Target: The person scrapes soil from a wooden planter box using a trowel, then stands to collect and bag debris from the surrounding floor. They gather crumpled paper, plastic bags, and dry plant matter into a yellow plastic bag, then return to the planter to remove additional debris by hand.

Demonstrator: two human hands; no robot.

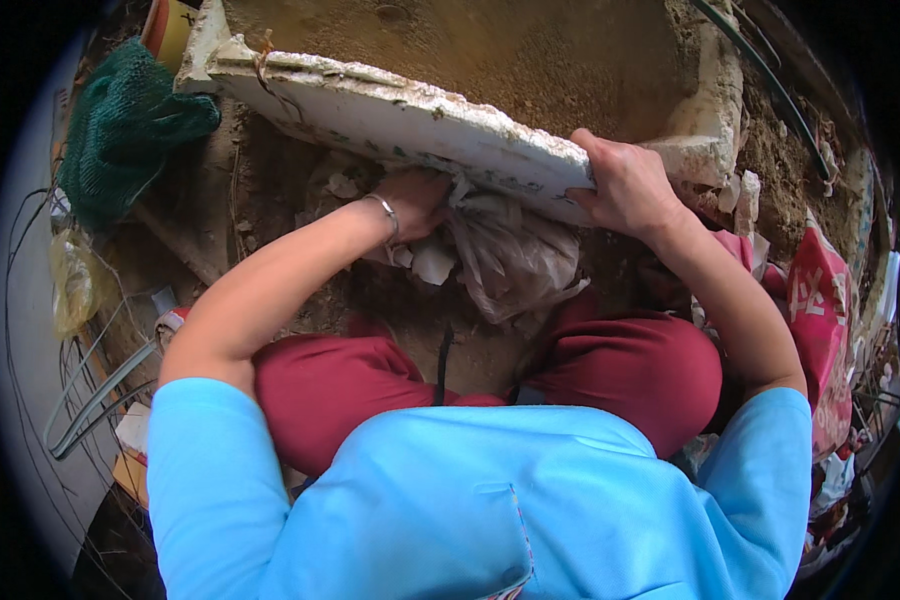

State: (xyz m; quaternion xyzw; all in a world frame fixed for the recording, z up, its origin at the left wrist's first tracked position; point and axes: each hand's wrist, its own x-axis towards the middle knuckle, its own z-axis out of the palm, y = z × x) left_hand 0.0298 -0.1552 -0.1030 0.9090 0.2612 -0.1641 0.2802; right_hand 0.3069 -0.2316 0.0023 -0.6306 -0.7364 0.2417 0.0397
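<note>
A dirty white polystyrene foam slab (397, 112) with a broken, crumbly top edge leans along the front of a soil-stained foam box (709, 142). My right hand (630, 184) grips the slab's right end, thumb and fingers on either side of it. Below the slab's middle is my left hand (416, 201), a metal bangle on its wrist. Its fingertips are hidden against the slab's underside and a crumpled clear plastic bag (514, 251), so what they hold does not show. Pale foam fragments (431, 262) lie just beneath this hand.
Dark green netting (124, 131) and a yellowish plastic bag (75, 281) are on the left, near wire and metal rods (97, 405). At the right stands a red printed sack (817, 322). A dark hose (772, 90) crosses the soil at upper right. My bent knees flank the dirt floor (472, 360).
</note>
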